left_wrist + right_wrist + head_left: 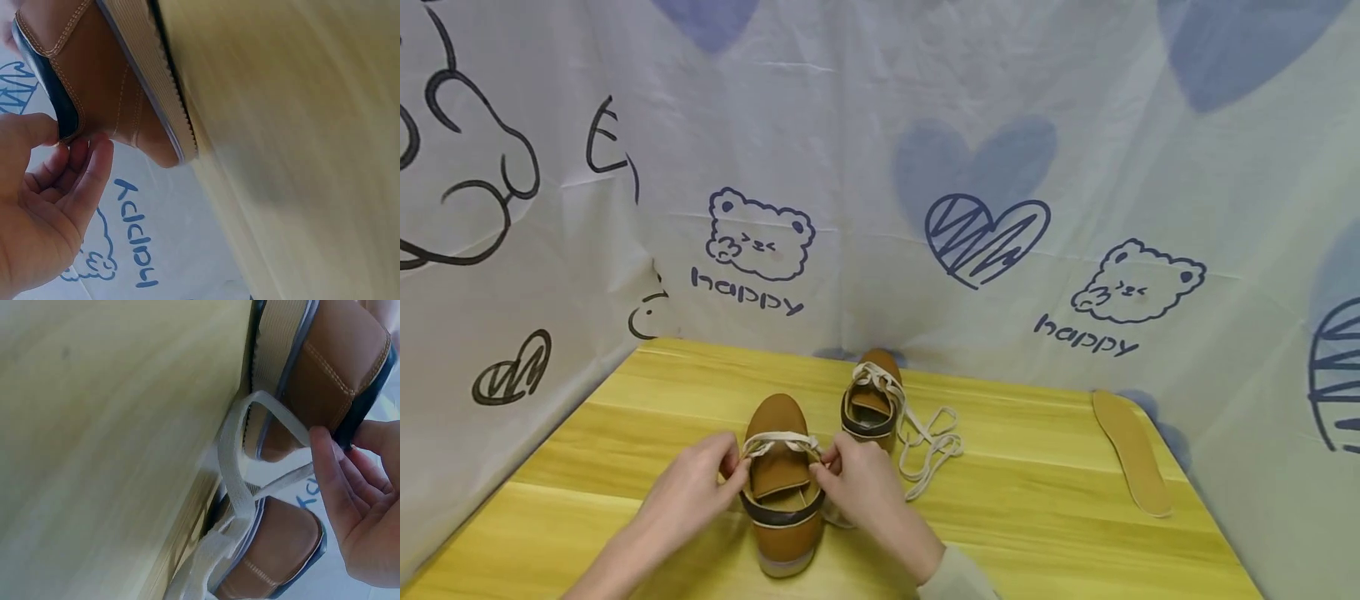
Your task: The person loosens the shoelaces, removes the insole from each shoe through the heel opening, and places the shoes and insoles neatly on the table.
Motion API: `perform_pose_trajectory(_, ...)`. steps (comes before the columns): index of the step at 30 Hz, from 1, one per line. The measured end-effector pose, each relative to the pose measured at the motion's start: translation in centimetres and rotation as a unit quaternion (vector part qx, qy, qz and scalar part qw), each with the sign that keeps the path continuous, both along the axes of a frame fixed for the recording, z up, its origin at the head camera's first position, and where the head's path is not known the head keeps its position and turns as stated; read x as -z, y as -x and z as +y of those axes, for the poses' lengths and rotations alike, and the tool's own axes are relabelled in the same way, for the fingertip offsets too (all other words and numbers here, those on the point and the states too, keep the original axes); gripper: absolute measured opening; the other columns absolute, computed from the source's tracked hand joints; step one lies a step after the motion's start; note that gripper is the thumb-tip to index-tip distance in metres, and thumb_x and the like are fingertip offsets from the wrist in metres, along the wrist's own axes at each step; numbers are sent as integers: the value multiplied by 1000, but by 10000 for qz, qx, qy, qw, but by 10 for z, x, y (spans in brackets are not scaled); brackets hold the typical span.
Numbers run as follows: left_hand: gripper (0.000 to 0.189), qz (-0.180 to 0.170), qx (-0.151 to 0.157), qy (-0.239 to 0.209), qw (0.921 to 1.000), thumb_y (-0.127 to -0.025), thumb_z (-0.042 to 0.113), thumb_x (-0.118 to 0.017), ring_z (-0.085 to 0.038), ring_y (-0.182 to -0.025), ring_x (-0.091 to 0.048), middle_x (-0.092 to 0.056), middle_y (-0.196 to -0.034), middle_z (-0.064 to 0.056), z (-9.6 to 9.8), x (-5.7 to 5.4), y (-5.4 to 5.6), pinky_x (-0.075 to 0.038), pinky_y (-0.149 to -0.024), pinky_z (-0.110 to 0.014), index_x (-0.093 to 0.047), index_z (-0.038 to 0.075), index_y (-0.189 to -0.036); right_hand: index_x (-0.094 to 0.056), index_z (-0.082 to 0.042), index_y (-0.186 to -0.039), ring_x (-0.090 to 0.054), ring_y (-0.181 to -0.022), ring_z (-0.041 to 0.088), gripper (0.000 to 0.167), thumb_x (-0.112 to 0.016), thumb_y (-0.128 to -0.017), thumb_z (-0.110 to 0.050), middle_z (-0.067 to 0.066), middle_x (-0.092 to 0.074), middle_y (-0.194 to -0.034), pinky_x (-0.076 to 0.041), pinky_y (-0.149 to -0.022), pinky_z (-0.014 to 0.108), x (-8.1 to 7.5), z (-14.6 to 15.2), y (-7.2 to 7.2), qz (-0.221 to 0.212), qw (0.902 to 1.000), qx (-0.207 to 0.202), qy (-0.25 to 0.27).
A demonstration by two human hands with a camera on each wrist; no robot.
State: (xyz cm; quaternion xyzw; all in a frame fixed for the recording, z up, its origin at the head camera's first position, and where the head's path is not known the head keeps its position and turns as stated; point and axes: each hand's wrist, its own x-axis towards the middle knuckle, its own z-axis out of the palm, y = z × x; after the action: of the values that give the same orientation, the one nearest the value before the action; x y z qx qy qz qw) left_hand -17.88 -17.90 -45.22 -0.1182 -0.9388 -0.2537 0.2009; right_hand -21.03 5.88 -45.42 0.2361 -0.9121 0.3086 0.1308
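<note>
A brown lace-up shoe (pixel 777 412) stands on the table in the head view, its toe pointing away, with a white lace (pixel 781 437) across its front. My left hand (pixel 703 473) pinches the left edge of its opening. On the opposite edge, my right hand (pixel 867 482) pinches with thumb and fingers. The left wrist view shows the thumb at the dark collar (pixel 67 115). A loose lace end (pixel 232 456) hangs by the right fingers; whether they also grip it, I cannot tell. The sole touches the table.
A second brown shoe (pixel 880 362) stands behind and to the right, its long white lace (pixel 934 454) trailing rightward. A tan insole (pixel 1131 454) lies near the table's right edge. Printed white cloth (pixel 865 250) rises behind the wooden table (pixel 1037 517).
</note>
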Motion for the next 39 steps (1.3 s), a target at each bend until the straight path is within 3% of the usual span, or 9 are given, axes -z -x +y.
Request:
perform_pose_trajectory(6, 34, 159, 129, 249, 9995, -88, 18, -83, -4, -56, -39, -50, -71, 10, 4, -5, 2, -35, -47, -23, -52, 23, -76, -66, -18, -89, -54, -57, 0, 17, -80, -91, -28, -14, -66, -70, -44, -52, 20, -1, -4, -3, -29, 9995, 104, -288)
perform_pose_trajectory(10, 28, 254, 43, 302, 9992, -91, 26, -80, -4, -57, -45, -53, -72, 11, 1, -6, 6, -37, -47, -24, -54, 25, -79, -68, -20, -94, -60, -66, 1, 15, -78, -92, -31, -14, -69, -80, -47, -58, 20, -2, 0, -6, -158, 9997, 20, -197)
perform_pose_trajectory(18, 4, 508, 456, -165, 9975, -101, 20, -68, -16, -86, -64, -63, -99, 5, -13, -8, 33, -52, -62, -30, -66, 17, -101, -71, -15, -110, -67, -100, 13, 20, -75, -96, -28, -4, -69, -111, -58, -81, 26, -2, 13, -30, 633, 9952, -726, 154)
perform_pose_trajectory(23, 13, 158, 644, -206, 9976, -105, 21, -63, -23, -98, -66, -66, -109, -1, -20, -2, 58, -55, -76, -43, -70, 12, -111, -73, -14, -113, -65, -111, 13, 22, -76, -96, -28, -3, -68, -119, -56, -96, 31, 0, 13, -44, 1185, 9838, -1330, 194)
perform_pose_trajectory(28, 17, -234, 923, -280, 9951, -105, 19, -63, -31, -109, -65, -67, -117, -7, -22, 7, 81, -55, -91, -53, -71, 9, -115, -73, -14, -115, -65, -111, 11, 24, -78, -95, -27, -2, -68, -120, -54, -96, 25, 3, 7, -52, 1494, 9733, -1736, -156)
perform_pose_trajectory(33, 16, -523, 1253, -290, 9903, -102, 16, -68, -35, -116, -63, -67, -121, -9, -20, 12, 95, -51, -99, -57, -73, 9, -116, -72, -16, -116, -65, -110, 10, 25, -80, -93, -23, -5, -69, -117, -53, -95, 23, 9, 2, -56, 1648, 9687, -1756, -597)
perform_pose_trajectory(39, 23, -518, 1643, -165, 9849, -96, 9, -75, -38, -118, -62, -66, -123, -12, -18, 18, 104, -49, -104, -59, -74, 7, -118, -70, -17, -115, -65, -109, 9, 24, -80, -92, -16, -5, -69, -112, -54, -89, 20, 14, -1, -58, 1653, 9711, -1636, -528)
